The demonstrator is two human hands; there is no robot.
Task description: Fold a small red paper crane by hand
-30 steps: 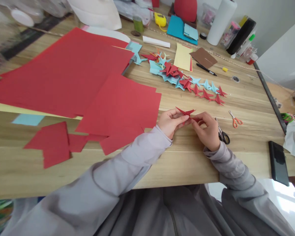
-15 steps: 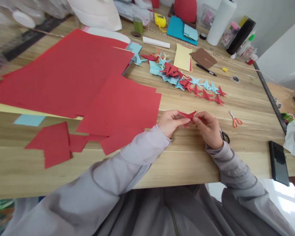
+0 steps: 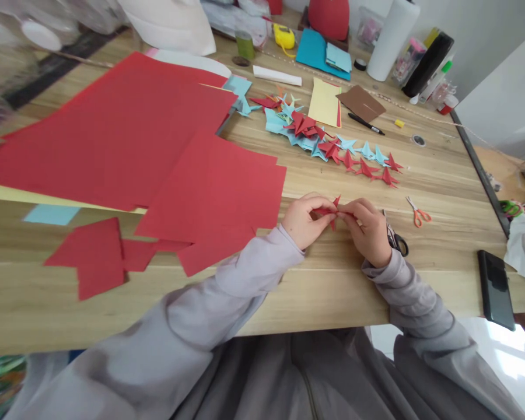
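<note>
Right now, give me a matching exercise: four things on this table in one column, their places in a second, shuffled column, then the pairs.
Things:
1. folded red piece
2. orange scissors
3. phone
4. pen

Places:
A. at the table's near right edge
B. beside the brown card
C. pinched between both hands
D. on bare wood right of the hands

Pairs: 1-C, 2-D, 3-A, 4-B
</note>
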